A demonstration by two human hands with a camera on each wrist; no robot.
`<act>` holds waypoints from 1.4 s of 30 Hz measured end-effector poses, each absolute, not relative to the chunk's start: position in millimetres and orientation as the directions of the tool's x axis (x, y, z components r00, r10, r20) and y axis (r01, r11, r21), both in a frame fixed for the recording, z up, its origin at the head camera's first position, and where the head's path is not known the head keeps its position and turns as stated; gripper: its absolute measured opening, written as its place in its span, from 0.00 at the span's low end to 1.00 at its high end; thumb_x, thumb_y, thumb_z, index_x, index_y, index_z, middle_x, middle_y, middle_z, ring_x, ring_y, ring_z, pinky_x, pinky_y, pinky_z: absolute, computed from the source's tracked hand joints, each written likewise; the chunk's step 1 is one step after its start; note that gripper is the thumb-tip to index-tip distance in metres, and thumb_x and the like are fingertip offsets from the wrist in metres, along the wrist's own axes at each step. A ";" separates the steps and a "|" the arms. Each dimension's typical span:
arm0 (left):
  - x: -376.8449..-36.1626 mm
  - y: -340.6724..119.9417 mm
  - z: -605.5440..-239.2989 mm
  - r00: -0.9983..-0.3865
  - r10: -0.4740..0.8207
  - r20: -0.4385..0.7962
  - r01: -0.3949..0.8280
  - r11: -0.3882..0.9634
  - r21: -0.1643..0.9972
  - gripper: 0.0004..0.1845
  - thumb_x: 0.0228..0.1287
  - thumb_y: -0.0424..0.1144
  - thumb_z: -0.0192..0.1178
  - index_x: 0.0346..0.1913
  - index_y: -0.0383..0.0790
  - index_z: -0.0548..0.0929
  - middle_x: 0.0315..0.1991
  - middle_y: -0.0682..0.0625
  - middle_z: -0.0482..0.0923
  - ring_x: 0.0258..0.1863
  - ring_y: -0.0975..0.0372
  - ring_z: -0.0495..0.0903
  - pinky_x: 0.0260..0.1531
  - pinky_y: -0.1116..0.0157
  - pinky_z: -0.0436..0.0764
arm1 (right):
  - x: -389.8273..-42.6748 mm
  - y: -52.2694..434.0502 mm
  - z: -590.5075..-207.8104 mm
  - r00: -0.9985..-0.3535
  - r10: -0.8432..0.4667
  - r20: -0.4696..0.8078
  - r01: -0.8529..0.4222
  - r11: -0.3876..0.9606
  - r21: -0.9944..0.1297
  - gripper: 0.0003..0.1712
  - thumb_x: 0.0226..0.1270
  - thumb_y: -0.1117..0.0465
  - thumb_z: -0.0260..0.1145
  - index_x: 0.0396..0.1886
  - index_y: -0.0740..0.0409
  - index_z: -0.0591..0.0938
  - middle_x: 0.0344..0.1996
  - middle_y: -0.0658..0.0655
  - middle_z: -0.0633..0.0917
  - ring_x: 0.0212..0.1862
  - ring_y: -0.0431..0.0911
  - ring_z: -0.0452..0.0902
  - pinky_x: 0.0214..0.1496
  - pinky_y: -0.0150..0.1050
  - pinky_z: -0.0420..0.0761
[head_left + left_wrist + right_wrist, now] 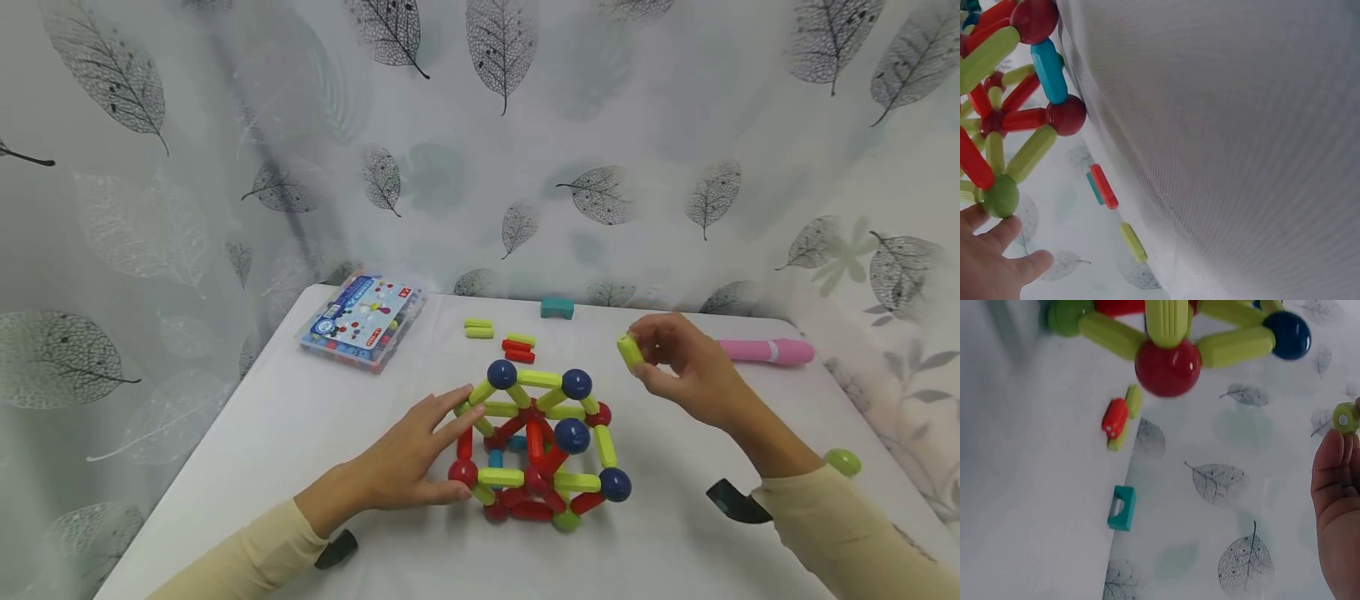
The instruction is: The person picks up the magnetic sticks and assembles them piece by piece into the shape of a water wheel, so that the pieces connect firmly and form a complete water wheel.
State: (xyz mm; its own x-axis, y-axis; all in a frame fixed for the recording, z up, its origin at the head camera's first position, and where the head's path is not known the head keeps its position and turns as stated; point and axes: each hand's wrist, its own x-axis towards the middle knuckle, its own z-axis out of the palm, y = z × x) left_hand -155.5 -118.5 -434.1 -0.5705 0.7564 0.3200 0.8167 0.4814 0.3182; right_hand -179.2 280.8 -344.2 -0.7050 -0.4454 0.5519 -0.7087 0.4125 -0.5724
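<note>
The right hand (686,367) is pinching a short green rod (629,351) between thumb and fingertips, held in the air above the counter (300,433), right of the rod-and-ball structure (536,450) standing at the counter's middle. The left hand (408,462) is resting with relaxed, straight fingers against the structure's left side, gripping nothing. The rod is looking light, rigid and smooth; it is probably best held at mid-length, leaving both ends free. The structure is likely to pull apart at its joints, so steadying it low, near a ball, seems prudent.
</note>
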 end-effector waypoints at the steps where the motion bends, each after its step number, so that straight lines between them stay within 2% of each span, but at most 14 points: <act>1: -155.6 -118.9 -434.5 -0.570 0.756 0.322 0.817 0.482 0.315 0.50 0.64 0.69 0.59 0.82 0.53 0.53 0.82 0.50 0.47 0.79 0.55 0.55 0.70 0.38 0.64 | -173.3 279.8 -345.7 -0.695 -0.462 0.551 -0.717 0.390 -0.577 0.34 0.52 0.85 0.67 0.60 0.65 0.75 0.43 0.51 0.80 0.41 0.37 0.79 0.46 0.24 0.82; 8: -156.1 -120.0 -435.5 -0.581 0.748 0.320 0.810 0.492 0.320 0.50 0.64 0.69 0.60 0.82 0.55 0.51 0.83 0.51 0.46 0.79 0.55 0.54 0.70 0.38 0.64 | -142.5 267.0 -360.6 -0.638 -0.638 0.431 -0.740 0.352 -0.573 0.32 0.56 0.78 0.69 0.59 0.54 0.79 0.45 0.48 0.82 0.40 0.37 0.77 0.41 0.30 0.84; 12: -156.3 -120.4 -435.5 -0.582 0.751 0.313 0.809 0.493 0.321 0.50 0.64 0.68 0.60 0.82 0.55 0.51 0.83 0.51 0.46 0.79 0.55 0.54 0.70 0.38 0.64 | -129.8 262.0 -371.4 -0.633 -0.678 0.374 -0.725 0.349 -0.594 0.30 0.57 0.75 0.71 0.58 0.48 0.79 0.42 0.46 0.81 0.40 0.37 0.76 0.39 0.32 0.83; 16: -156.0 -120.5 -435.3 -0.582 0.752 0.308 0.808 0.494 0.321 0.51 0.64 0.67 0.62 0.82 0.53 0.52 0.82 0.50 0.46 0.78 0.54 0.55 0.70 0.38 0.63 | -122.4 259.1 -377.1 -0.656 -0.693 0.300 -0.691 0.390 -0.609 0.27 0.60 0.72 0.71 0.56 0.44 0.79 0.41 0.43 0.81 0.41 0.36 0.76 0.41 0.32 0.83; 21: -155.5 -120.0 -436.0 -0.586 0.749 0.309 0.804 0.489 0.338 0.51 0.64 0.67 0.62 0.82 0.53 0.52 0.83 0.51 0.45 0.79 0.55 0.54 0.71 0.38 0.62 | -118.8 258.0 -377.1 -0.688 -0.685 0.241 -0.661 0.454 -0.597 0.27 0.62 0.68 0.72 0.59 0.46 0.78 0.43 0.42 0.83 0.41 0.36 0.77 0.43 0.32 0.84; 26: -154.8 -119.5 -436.5 -0.584 0.749 0.312 0.805 0.484 0.344 0.50 0.64 0.67 0.61 0.82 0.55 0.52 0.83 0.51 0.46 0.79 0.55 0.54 0.71 0.38 0.63 | -116.6 257.4 -372.5 -0.699 -0.689 0.191 -0.649 0.498 -0.576 0.43 0.63 0.65 0.74 0.76 0.51 0.66 0.44 0.41 0.82 0.42 0.35 0.78 0.43 0.32 0.84; 29: -154.8 -119.5 -436.7 -0.585 0.750 0.310 0.805 0.487 0.339 0.50 0.64 0.68 0.60 0.82 0.55 0.52 0.83 0.50 0.46 0.79 0.54 0.54 0.71 0.37 0.63 | -116.4 256.3 -368.1 -0.685 -0.712 0.155 -0.660 0.516 -0.546 0.49 0.62 0.65 0.74 0.80 0.48 0.60 0.45 0.41 0.80 0.44 0.35 0.77 0.41 0.32 0.84; 36: -155.1 -118.8 -436.5 -0.580 0.756 0.304 0.807 0.483 0.340 0.50 0.64 0.68 0.60 0.82 0.54 0.51 0.83 0.51 0.45 0.79 0.55 0.53 0.71 0.38 0.62 | -115.9 254.2 -360.4 -0.675 -0.728 0.118 -0.658 0.521 -0.544 0.45 0.63 0.65 0.73 0.77 0.44 0.65 0.44 0.40 0.80 0.44 0.35 0.77 0.40 0.32 0.84; 42: -155.9 -119.0 -436.4 -0.587 0.753 0.297 0.802 0.492 0.338 0.50 0.65 0.69 0.58 0.83 0.56 0.50 0.83 0.53 0.44 0.79 0.57 0.53 0.72 0.40 0.62 | -114.1 256.2 -360.6 -0.678 -0.718 0.156 -0.670 0.517 -0.533 0.40 0.63 0.64 0.75 0.72 0.45 0.69 0.47 0.40 0.82 0.43 0.34 0.78 0.46 0.33 0.84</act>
State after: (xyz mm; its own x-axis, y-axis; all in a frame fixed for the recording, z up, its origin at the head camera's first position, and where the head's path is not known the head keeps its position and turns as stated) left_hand -155.9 -119.0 -436.4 -0.5868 0.7533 0.2969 0.8024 0.4916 0.3384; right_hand -114.1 256.2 -360.6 -0.6781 -0.7182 0.1561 -0.6702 0.5169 -0.5326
